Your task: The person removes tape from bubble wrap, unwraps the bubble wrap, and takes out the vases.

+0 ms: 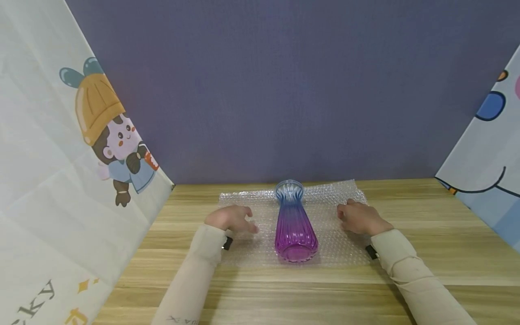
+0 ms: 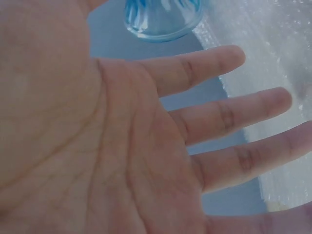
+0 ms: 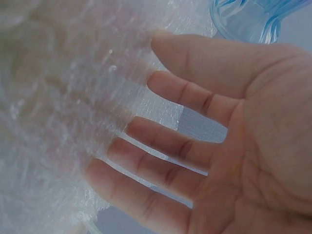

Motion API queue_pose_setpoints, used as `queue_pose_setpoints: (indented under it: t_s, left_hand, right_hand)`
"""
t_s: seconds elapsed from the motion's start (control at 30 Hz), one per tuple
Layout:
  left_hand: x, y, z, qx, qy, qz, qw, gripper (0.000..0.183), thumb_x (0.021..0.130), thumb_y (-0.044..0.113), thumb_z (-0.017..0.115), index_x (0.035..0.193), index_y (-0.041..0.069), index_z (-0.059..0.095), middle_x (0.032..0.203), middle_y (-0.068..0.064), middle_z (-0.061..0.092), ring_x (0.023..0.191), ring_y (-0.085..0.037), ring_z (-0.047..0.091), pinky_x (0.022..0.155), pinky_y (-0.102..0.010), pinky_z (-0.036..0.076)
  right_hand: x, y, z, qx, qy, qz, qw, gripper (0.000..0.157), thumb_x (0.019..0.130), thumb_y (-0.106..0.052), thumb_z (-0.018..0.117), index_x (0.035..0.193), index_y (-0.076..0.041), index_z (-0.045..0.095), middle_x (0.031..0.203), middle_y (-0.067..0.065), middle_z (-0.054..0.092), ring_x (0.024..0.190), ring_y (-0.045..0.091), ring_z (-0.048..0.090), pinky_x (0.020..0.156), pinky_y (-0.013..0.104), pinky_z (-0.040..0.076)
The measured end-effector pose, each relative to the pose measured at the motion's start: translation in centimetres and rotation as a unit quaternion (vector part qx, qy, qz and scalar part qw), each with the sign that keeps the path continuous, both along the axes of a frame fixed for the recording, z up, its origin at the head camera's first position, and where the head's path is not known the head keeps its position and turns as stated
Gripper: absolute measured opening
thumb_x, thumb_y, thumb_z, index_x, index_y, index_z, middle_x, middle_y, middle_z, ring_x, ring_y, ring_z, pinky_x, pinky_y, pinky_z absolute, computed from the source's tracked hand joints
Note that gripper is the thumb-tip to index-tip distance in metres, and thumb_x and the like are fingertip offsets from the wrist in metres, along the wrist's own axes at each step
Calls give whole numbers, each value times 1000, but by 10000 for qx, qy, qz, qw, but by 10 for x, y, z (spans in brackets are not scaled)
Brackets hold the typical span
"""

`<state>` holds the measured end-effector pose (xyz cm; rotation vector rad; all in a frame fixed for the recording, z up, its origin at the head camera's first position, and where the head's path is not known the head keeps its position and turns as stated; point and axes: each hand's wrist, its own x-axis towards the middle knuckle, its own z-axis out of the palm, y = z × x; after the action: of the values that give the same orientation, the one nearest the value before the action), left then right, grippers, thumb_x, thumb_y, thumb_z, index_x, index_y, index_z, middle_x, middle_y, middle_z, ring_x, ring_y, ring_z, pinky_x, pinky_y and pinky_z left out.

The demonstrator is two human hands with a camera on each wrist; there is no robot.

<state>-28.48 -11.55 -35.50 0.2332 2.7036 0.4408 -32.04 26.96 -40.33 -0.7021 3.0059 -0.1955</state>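
A ribbed glass vase (image 1: 295,225), blue at its neck and purple at its base, lies on its side on a sheet of bubble wrap (image 1: 256,250). Its mouth points to the back and its base faces me. To its left, my left hand (image 1: 231,218) is over the sheet; the left wrist view shows that palm (image 2: 131,146) with its fingers straight and spread. My right hand (image 1: 360,217) is at the sheet's right edge. In the right wrist view its slightly bent fingers (image 3: 151,136) have their tips right at the bubble wrap (image 3: 53,97), with the vase mouth (image 3: 243,19) beyond.
The wooden table (image 1: 292,298) carries the sheet. A grey-blue panel (image 1: 300,90) stands along its back edge. White printed cloths hang at the left (image 1: 44,149) and right (image 1: 491,149) sides.
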Motion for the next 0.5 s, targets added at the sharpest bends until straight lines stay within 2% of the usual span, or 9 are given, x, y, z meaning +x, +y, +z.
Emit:
queue_pose_setpoints:
  t_s: [0.13,0.27,0.5]
  left_hand:
    - [1,4,-5,89,-36,78,9999,72,85,47,77,146,16,54,147,-11,59,128,-36,59,104,-59,50]
    - [2,9,-11,40,-14,44,10000,77,84,47,78,149,17,52,148,-11,57,133,-38,56,107,-63,47]
    - [4,17,-19,-252,245,-47,9994,65,83,48,78,136,16,60,153,-20,48,138,-45,49,108,-68,44]
  right_hand:
    - [0,0,0,-3,15,18,10000,16,87,-19,77,97,-14,65,88,5,55,75,22,55,58,43,50]
    - [1,0,0,9,27,23,10000,16,87,-19,76,97,-14,65,88,5,56,75,22,55,58,43,50]
    - [2,0,0,-5,1,22,10000,15,87,-19,76,97,-14,65,88,5,55,75,21,54,59,42,49]
